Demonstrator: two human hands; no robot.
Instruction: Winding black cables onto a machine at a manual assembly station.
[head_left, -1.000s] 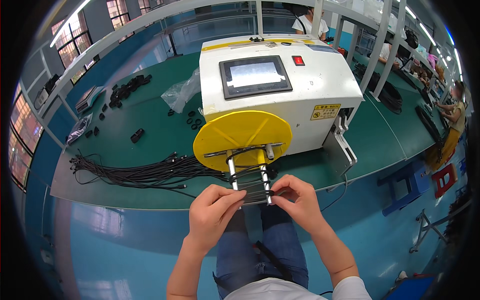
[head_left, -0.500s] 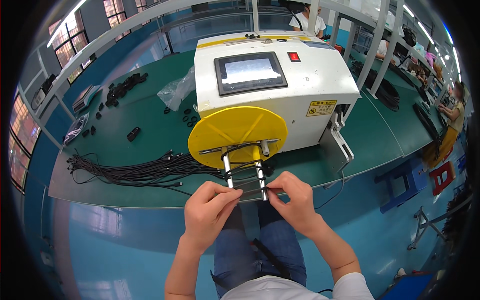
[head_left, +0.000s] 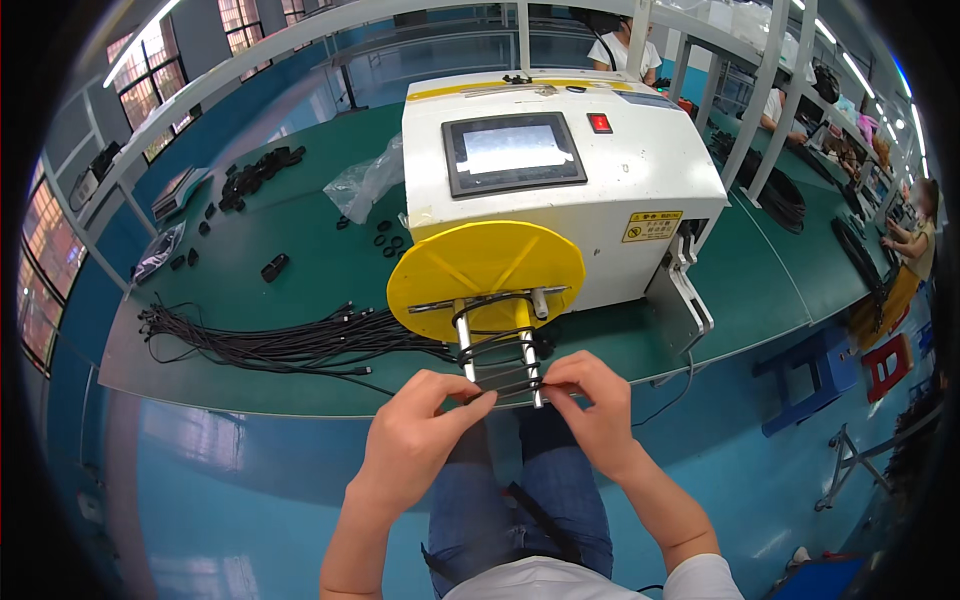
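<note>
A bundle of black cables lies on the green bench. Left hand and right hand each pinch, grip clenched, the black cable coil wound around two metal pins below the yellow disc of the white machine.
</note>
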